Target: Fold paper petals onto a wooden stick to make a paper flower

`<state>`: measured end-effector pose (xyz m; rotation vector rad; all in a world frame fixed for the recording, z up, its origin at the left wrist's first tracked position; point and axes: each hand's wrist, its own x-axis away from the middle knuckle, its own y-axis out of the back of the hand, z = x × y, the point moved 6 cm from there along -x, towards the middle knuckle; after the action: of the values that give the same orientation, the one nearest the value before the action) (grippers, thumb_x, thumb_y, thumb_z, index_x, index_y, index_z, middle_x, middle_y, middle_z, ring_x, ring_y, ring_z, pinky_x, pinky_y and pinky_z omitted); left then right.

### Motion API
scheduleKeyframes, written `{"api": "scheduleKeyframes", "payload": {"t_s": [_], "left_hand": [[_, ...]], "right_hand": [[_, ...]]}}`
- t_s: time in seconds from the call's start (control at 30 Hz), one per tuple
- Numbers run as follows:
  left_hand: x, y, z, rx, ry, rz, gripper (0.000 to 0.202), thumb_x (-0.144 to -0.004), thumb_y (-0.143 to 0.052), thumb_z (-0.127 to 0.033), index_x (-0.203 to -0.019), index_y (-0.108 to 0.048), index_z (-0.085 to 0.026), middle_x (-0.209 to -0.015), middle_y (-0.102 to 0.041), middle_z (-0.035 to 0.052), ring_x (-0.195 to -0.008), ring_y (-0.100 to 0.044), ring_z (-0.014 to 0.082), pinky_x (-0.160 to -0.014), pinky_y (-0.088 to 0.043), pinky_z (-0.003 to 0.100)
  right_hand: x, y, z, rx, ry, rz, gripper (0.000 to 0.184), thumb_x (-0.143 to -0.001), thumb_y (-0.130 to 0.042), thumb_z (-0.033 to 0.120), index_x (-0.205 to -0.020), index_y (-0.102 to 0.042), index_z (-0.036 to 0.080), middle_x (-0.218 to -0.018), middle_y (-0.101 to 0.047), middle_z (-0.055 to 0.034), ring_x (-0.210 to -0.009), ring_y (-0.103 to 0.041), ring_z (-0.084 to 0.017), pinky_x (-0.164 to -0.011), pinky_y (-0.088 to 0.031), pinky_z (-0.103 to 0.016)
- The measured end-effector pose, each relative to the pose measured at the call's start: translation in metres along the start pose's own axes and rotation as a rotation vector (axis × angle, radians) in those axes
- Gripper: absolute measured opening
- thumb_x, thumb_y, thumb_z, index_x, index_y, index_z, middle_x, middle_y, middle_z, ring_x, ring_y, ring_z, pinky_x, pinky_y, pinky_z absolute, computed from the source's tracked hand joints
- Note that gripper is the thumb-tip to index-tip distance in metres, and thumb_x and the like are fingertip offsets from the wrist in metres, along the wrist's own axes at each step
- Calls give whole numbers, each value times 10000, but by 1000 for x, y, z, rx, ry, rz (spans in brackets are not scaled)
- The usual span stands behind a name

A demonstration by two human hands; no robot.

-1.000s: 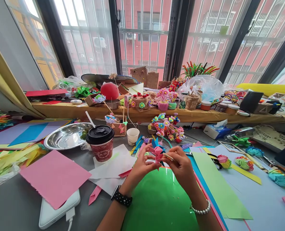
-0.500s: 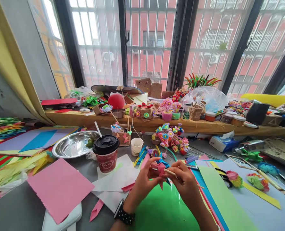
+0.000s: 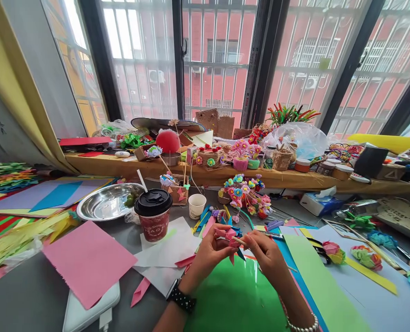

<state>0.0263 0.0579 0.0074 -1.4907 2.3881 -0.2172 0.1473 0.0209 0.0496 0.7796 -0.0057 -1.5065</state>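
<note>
Pinched in my left hand (image 3: pixel 212 251) is a pink folded-paper piece (image 3: pixel 229 234) with pointed ends, held up over the green mat (image 3: pixel 239 299). My right hand (image 3: pixel 264 249) closes on a thin pale stick (image 3: pixel 240 240), whose tip touches the pink folds. Whether the tip goes into a fold I cannot tell. Behind the hands lie blue folded strips (image 3: pixel 202 220). To the left of my left wrist are pink folded strips (image 3: pixel 140 291) and white paper sheets (image 3: pixel 166 253).
A lidded drink cup (image 3: pixel 153 214), a paper cup (image 3: pixel 197 206) and a metal dish (image 3: pixel 104 203) stand left of centre. A pink sheet (image 3: pixel 90 263) overlaps a white power bank (image 3: pixel 94 306). Rightward lie a light green sheet (image 3: pixel 315 272) and paper flowers (image 3: pixel 366 257). Crafts crowd the sill (image 3: pixel 208 177).
My right hand has tilted slightly and the stick has shifted left against the pink paper piece. A beaded bracelet on my right wrist shows more fully now. The view has shifted slightly.
</note>
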Motion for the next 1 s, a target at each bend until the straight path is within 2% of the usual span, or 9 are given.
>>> {"api": "scheduleKeyframes", "payload": {"t_s": [0.1, 0.27, 0.5, 0.73, 0.8, 0.87, 0.97, 1.0], "left_hand": [[2, -1, -3, -16, -5, -1, 411, -624, -693, -202, -940, -431, -171, -803, -563, 13, -766, -610, 174, -601, -484, 255], [2, -2, -2, -47, 5, -15, 430, -622, -692, -225, -954, -423, -176, -843, -529, 13, -755, -608, 167, -592, -485, 255], [-1, 2, 7, -65, 5, -16, 454, -624, -688, -256, -969, -404, -180, -804, -536, 10, -705, -611, 173, -549, -481, 260], [-1, 5, 9, -123, 27, -7, 470, -618, -691, -276, -982, -409, -181, -838, -540, 23, -699, -613, 167, -569, -486, 266], [-1, 6, 9, -157, 38, 1, 490, -630, -678, -296, -1023, -405, -188, -907, -535, 47, -742, -618, 187, -615, -498, 302], [-1, 8, 6, -239, 10, -9, 541, -637, -669, -311, -1094, -398, -210, -1021, -508, 77, -864, -598, 222, -712, -490, 349], [1, 14, -9, -504, -129, -102, 589, -628, -675, -315, -1154, -420, -250, -1199, -430, 97, -1112, -440, 262, -886, -396, 395], [2, 14, -16, -601, -188, -126, 532, -645, -659, -319, -1133, -457, -251, -1226, -419, 97, -1150, -396, 266, -917, -363, 409]], "right_hand": [[0, -3, -1, 20, -37, 52, 350, -834, -399, 418, -726, -625, 173, -636, -565, -17, -576, -500, -136, -520, -365, -225], [0, -4, -3, 2, -35, 67, 292, -816, -443, 399, -769, -632, 182, -680, -607, -20, -619, -542, -147, -552, -388, -227], [0, -3, -3, 64, 22, 56, 220, -812, -478, 324, -794, -652, 191, -697, -594, -19, -629, -538, -138, -564, -397, -224], [-1, -5, -6, 126, -8, 12, 184, -791, -512, 326, -739, -624, 190, -700, -586, -12, -566, -508, -117, -506, -385, -212], [-2, -5, -8, 149, -3, -11, 190, -791, -510, 327, -723, -618, 186, -700, -576, -14, -570, -513, -118, -515, -396, -213], [-2, -3, -9, 183, 1, -38, 202, -794, -503, 332, -714, -614, 183, -702, -569, -17, -579, -525, -123, -536, -411, -220], [-2, -4, -10, 238, 2, -44, 210, -807, -478, 327, -732, -615, 187, -721, -569, -26, -613, -548, -140, -555, -423, -233], [-2, -5, -11, 256, 5, -39, 204, -814, -468, 313, -742, -614, 189, -732, -570, -28, -636, -555, -146, -567, -424, -236]]}}
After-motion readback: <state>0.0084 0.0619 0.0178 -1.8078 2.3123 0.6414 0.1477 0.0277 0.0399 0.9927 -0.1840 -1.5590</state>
